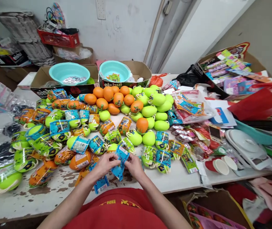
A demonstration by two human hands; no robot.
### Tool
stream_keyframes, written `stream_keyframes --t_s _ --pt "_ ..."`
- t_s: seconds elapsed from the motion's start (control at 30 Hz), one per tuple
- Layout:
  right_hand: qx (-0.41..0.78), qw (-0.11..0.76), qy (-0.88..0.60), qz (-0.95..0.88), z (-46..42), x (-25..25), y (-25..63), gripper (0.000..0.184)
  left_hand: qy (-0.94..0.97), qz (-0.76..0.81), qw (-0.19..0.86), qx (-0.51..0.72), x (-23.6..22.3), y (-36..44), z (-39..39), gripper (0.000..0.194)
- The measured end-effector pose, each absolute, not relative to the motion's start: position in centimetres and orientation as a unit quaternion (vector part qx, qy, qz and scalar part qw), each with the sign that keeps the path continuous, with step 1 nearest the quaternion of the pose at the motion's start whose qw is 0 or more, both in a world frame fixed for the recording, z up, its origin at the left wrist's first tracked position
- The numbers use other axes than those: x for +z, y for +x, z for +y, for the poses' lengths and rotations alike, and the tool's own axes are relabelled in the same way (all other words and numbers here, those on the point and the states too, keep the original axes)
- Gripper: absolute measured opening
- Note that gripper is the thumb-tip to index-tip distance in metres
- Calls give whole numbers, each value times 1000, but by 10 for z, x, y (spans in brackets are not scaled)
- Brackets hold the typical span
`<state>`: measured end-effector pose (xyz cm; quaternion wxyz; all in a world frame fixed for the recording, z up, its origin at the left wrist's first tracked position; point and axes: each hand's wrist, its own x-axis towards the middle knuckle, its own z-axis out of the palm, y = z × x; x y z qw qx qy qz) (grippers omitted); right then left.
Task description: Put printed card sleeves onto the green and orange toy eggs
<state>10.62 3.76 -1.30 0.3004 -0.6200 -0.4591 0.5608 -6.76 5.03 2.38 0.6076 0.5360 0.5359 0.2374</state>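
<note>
Both my hands are at the front edge of the table, pinching one blue printed wrapper [121,156] between them. My left hand [106,163] grips its left side and my right hand [133,165] its right side. It looks flat; whether anything is inside I cannot tell. Another blue wrapper [101,184] lies below my left hand at the table edge. Beyond the hands are bare green egg-shaped toys [149,111] and orange ones [108,93]. Many more to the left, such as a green toy [25,160], have printed sleeves around them, as does a blue-sleeved toy [163,161] beside my right hand.
Two turquoise basins [54,76] stand on cardboard boxes [139,68] at the back. On the right are a white scale [247,146], paper cups [218,166] and a box of packaged goods [252,63]. An open carton [212,203] sits below the table's right edge.
</note>
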Motion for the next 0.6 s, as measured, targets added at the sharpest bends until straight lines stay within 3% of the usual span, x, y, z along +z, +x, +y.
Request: stream_keyframes --t_s 0.23,0.47,0.6 --pt "518 264 -623 -523 44 -15 114 7 677 615 368 169 19 -61 45 14" --pt "483 248 -629 -557 46 -15 116 5 459 553 658 224 -6 -49 56 31" --pt "469 246 -640 -557 47 -17 122 9 328 482 752 307 0 -48 57 30"
